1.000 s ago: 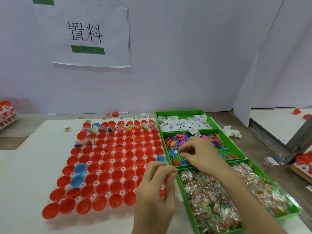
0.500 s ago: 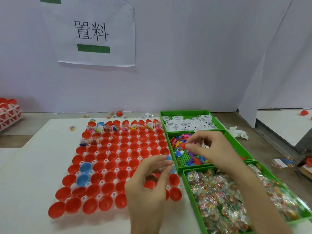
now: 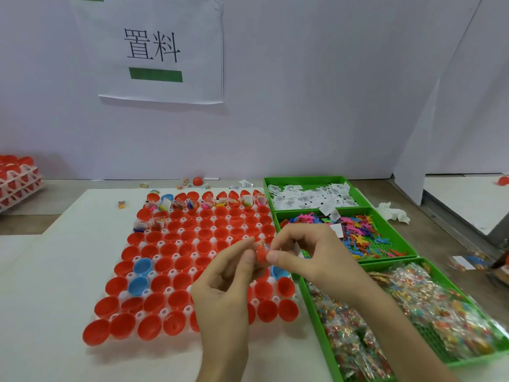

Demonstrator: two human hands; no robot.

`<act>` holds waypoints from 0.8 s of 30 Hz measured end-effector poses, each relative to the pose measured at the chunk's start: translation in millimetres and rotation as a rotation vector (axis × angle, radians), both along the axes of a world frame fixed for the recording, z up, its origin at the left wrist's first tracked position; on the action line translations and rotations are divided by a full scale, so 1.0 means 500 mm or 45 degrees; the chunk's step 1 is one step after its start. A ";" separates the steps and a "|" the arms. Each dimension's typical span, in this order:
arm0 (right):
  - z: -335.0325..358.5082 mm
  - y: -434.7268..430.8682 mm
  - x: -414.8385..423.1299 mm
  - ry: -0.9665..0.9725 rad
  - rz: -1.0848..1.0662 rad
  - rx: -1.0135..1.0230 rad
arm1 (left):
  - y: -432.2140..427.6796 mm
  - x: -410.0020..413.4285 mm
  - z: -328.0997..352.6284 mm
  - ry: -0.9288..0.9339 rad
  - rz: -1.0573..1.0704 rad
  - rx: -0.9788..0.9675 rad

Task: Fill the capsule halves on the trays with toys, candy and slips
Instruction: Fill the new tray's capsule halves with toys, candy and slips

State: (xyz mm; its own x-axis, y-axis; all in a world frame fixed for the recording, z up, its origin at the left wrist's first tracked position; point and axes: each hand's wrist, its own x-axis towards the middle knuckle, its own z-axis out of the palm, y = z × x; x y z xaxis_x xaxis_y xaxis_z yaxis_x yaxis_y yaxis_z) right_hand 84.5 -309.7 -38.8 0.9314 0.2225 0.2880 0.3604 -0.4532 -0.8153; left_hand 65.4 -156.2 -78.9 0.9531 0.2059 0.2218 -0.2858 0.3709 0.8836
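Note:
A white tray holds several red capsule halves and a few blue halves. Only the far row and two cups at the left hold toys, candy and slips. My left hand and my right hand meet above the tray's right side. Both pinch one small red piece with clear wrapping between their fingertips. What exactly it is stays too small to tell. The hands hide some cups beneath them.
Three green bins stand to the right of the tray: slips at the back, coloured toys in the middle, candy packets nearest. Stacked trays of red capsules sit far left. Loose candy and a crumpled tissue lie around.
My right hand left the toy bin and came left to my left hand, which rose a little. The fingertips of both now touch around the small red piece.

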 end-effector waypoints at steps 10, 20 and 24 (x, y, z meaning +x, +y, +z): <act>-0.001 0.014 -0.001 -0.038 -0.134 0.051 | -0.002 -0.003 -0.004 0.019 -0.086 -0.081; -0.008 0.019 -0.002 -0.058 -0.175 0.003 | -0.001 0.006 -0.014 0.027 -0.094 -0.081; -0.007 0.025 -0.005 -0.053 -0.114 -0.011 | 0.000 0.007 -0.013 0.027 -0.073 -0.100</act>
State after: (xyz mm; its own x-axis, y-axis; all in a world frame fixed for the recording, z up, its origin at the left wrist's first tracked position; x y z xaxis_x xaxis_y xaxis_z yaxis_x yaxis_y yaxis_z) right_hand 81.9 -297.3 -42.4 0.9350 0.1414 0.3252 0.3514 -0.4920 -0.7965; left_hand 68.7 -156.2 -85.6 0.9682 0.1666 0.1866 -0.2433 0.4547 0.8568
